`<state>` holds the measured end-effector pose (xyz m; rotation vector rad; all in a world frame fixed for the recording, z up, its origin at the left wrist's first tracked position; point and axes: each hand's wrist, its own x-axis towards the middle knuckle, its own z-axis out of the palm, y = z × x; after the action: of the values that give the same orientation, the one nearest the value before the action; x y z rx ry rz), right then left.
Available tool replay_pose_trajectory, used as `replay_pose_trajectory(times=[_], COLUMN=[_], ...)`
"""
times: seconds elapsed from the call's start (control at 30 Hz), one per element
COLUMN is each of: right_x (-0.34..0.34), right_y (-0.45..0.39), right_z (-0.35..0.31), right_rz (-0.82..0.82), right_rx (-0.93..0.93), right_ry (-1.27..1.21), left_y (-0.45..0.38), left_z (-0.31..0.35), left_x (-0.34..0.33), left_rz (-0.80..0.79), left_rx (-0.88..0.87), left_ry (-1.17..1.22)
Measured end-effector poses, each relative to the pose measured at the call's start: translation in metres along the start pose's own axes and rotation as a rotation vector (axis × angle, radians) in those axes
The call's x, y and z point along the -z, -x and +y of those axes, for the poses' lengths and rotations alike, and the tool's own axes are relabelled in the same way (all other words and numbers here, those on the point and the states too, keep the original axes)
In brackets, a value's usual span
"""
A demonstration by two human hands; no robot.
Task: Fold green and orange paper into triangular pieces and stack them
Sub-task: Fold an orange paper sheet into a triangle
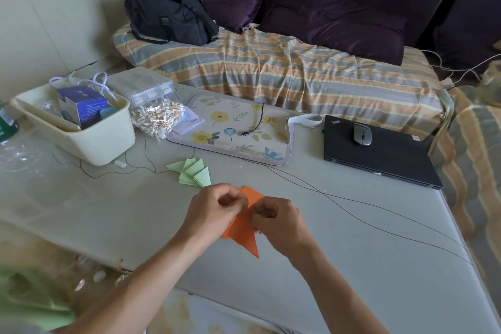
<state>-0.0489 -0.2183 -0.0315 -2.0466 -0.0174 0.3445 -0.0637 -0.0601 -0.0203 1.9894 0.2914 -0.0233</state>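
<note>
Pinching the orange paper (242, 228) between both hands, your left hand (214, 211) and right hand (279, 221) steady it for creasing; the green triangles (193, 173) wait stacked just beyond your left hand on the desk (339, 266).

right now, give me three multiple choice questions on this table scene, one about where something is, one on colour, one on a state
1. Where is the computer mouse?
A. in the cream bin
B. on the closed black laptop
C. on the floral mat

2. What colour is the paper in the hands' grip?
A. orange
B. blue
C. white

3. What state are the green triangular pieces in?
A. flat unfolded sheets
B. folded, lying in an overlapping group on the table
C. held in the air

Answers:
1 B: the mouse sits on the laptop lid.
2 A: the left hand and right hand pinch orange paper.
3 B: they lie fanned on the table beyond the hands.
</note>
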Motion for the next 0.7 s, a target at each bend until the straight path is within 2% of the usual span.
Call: replay_pose_trajectory(times=[0.2,0.4,0.7], right_x=[-0.005,-0.01,-0.01], right_y=[-0.001,-0.001,0.0], right_z=[0.001,0.0,-0.002], right_rz=[0.031,0.084,0.133], right_rx=[0.061,0.195,0.203], right_ry=[0.081,0.183,0.197], left_y=[-0.003,-0.003,-0.004], left_z=[-0.007,-0.01,-0.002], left_x=[-0.008,-0.011,-0.006], left_rz=[-0.065,-0.037,0.032], left_rx=[-0.013,0.018,0.057], left_ry=[-0.151,-0.186,-0.085])
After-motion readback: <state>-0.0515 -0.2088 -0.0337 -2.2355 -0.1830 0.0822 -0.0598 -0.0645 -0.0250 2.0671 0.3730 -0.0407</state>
